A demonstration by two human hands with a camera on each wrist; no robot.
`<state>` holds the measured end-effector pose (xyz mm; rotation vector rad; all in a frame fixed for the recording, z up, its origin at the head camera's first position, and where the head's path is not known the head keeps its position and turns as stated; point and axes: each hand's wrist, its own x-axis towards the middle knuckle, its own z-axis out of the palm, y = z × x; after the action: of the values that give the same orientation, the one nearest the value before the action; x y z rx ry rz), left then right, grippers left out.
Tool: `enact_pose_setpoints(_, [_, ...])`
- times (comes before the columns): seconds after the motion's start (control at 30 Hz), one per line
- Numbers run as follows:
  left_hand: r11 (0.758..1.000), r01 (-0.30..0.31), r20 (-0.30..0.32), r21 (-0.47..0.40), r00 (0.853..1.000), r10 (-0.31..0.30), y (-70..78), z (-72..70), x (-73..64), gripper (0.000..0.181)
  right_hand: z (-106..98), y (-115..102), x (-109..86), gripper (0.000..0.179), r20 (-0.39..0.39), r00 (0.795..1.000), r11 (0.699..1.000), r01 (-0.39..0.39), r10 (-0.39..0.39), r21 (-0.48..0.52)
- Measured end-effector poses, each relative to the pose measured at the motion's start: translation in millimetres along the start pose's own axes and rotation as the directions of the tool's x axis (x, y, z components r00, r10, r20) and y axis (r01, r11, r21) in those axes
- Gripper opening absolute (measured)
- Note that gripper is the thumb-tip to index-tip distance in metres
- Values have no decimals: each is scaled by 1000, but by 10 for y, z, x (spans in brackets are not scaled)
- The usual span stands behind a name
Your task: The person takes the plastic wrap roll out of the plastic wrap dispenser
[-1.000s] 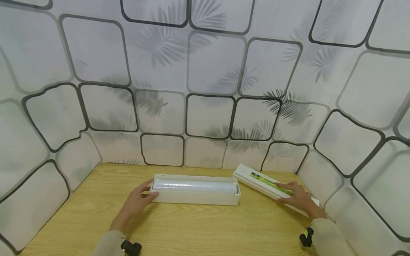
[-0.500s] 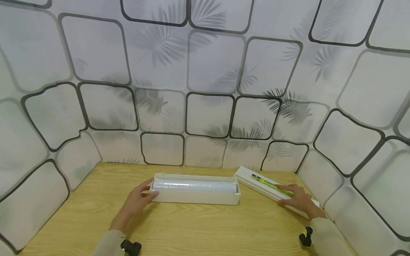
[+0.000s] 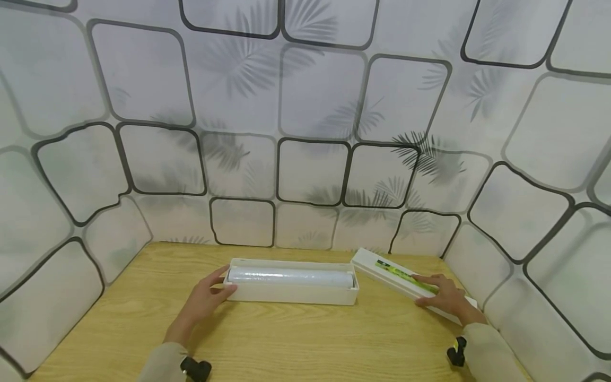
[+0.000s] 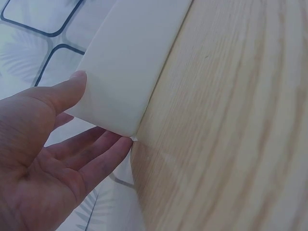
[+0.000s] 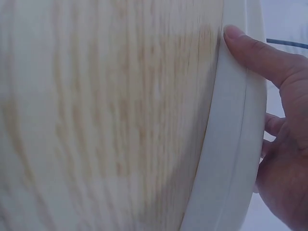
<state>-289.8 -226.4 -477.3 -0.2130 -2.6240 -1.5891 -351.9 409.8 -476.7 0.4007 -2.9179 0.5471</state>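
Note:
A long white open box (image 3: 291, 294) lies on the table with a roll of plastic wrap (image 3: 291, 277) inside it. My left hand (image 3: 205, 300) holds the box's left end; in the left wrist view the thumb lies at the front wall's edge and the fingers reach around the end of the box (image 4: 125, 67). To the right, a long white lid (image 3: 369, 262) with a green label lies at a slant. Over its near half is my right hand (image 3: 444, 294), gripping it across its width. The right wrist view shows the thumb on the side of the lid (image 5: 224, 125), other fingers partly hidden.
The wood-grain table (image 3: 286, 339) meets patterned walls (image 3: 315, 175) at the back and both sides. The lid's near end comes close to the right wall (image 3: 534, 297). A narrow gap separates the box's right end from the lid.
The lid has shifted very slightly right and toward me under my right hand, widening the gap to the box a little. My left hand and the box stay almost still.

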Motion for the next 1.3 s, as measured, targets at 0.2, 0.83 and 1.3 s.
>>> enact_pose_setpoints(0.2, [1000,2,1,1,1000,-2,11,-8,-5,68,4,0,5,78,10,1000,1000,-2,2,-1])
enact_pose_setpoints(0.83, [1000,-2,8,-9,1000,2,-10,-13,6,68,-43,-10,28,80,51,999,1000,-1,2,-5])
enact_pose_setpoints(1.3, [1000,10,5,-18,1000,-10,-17,-9,10,68,-81,-318,144,76,13,997,997,78,-77,-21])
